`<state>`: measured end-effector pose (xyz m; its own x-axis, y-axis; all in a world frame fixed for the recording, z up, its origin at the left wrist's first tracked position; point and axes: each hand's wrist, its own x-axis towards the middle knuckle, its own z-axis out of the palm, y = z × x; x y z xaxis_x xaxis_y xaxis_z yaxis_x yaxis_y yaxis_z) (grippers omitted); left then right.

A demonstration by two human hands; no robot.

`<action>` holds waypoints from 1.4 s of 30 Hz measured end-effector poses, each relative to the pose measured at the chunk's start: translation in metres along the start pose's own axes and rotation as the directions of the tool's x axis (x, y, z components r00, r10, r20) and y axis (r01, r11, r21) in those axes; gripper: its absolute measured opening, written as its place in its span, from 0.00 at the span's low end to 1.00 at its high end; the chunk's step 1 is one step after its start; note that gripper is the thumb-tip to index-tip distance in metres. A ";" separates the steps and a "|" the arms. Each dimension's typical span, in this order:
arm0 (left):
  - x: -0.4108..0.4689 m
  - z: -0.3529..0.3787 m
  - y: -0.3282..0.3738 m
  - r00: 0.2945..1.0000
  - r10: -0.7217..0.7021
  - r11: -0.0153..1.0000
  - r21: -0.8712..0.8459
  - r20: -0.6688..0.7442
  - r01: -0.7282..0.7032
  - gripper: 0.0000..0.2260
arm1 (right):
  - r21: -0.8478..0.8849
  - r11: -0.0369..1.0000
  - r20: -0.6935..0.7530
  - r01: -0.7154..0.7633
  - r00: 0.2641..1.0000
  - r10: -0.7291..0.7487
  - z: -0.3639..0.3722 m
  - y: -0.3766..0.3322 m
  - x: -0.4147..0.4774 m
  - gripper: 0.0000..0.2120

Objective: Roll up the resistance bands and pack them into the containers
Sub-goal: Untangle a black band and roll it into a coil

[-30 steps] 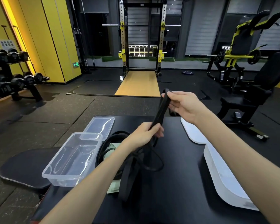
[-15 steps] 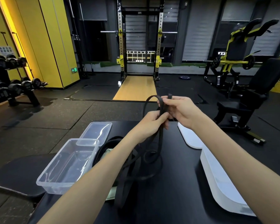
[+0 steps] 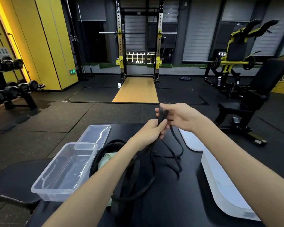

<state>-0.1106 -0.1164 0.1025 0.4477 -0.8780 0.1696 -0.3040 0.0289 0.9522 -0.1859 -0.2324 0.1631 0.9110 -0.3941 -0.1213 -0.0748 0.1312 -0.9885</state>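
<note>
Both hands are up, right of and beyond the clear container (image 3: 56,177). Left hand (image 3: 154,131) grips doubled strands of the black resistance band (image 3: 162,115); right hand (image 3: 180,117) pinches the folded end just above. Rest of the band trails in loose loops on the black table (image 3: 170,208), right of the container.

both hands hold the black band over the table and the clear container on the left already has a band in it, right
No: the head view shows the container empty. Left hand and right hand do hold the band over the table.
</note>
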 end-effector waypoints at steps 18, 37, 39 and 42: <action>-0.001 0.000 -0.011 0.998 -0.006 0.999 -0.042 -0.061 0.004 0.14 | 0.030 0.999 -0.018 -0.042 0.999 0.042 0.001 0.016 0.016 0.06; -0.002 -0.003 0.001 0.997 -0.074 0.935 -0.348 -0.016 0.064 0.14 | 0.092 0.992 -0.041 0.087 0.996 -0.083 0.000 0.015 0.014 0.11; -0.002 -0.003 0.002 0.994 -0.109 0.899 -0.427 0.001 0.099 0.17 | 0.089 0.988 -0.055 0.128 0.991 -0.124 -0.003 0.009 0.013 0.08; -0.006 -0.003 -0.002 0.990 -0.130 0.873 -0.468 0.045 0.136 0.18 | 0.130 0.974 -0.075 0.185 0.981 -0.177 -0.006 -0.001 0.011 0.08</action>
<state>-0.1100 -0.1097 0.1006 0.4450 -0.8950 0.0323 0.1889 0.1290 0.9735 -0.1782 -0.2424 0.1625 0.8771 -0.4779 0.0489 0.1488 0.1734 -0.9735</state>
